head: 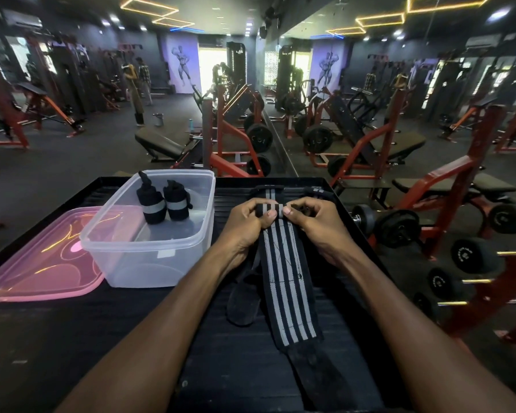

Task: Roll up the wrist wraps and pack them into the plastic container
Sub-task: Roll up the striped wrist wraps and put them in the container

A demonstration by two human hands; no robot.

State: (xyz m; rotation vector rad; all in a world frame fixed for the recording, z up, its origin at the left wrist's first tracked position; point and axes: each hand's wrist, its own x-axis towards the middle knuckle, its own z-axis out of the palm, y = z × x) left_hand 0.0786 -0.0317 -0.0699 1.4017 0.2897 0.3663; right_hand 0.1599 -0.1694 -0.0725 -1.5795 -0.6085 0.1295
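- Where the black table (72, 338) is seen, a clear plastic container (149, 257) is set at its left half, with a pink lid (33, 263) laid flat just beside it on the left, touching or slightly under its wall.
- Two rolled wraps (161, 204) are stood upright inside the container, side by side near the far wall.
- A second flat black strap (242, 299) is partly covered by the striped wrist wrap (286, 278); another striped strap (268, 190) is seen beyond the hands.
- Gym machines, dumbbells (471, 254) on a rack at right and a mirror wall are seen behind; nothing is placed between hands and container.
- Striped wrap is laid flat on the table, long axis running from the hands back toward the person, stripes lengthwise, plain black end nearest the person.
- Far end is rolled up between both hands.
- Left hand (245, 222) and right hand (313, 222) are held close together, thumbs on top of the roll, fingers curled round it, gripping it.
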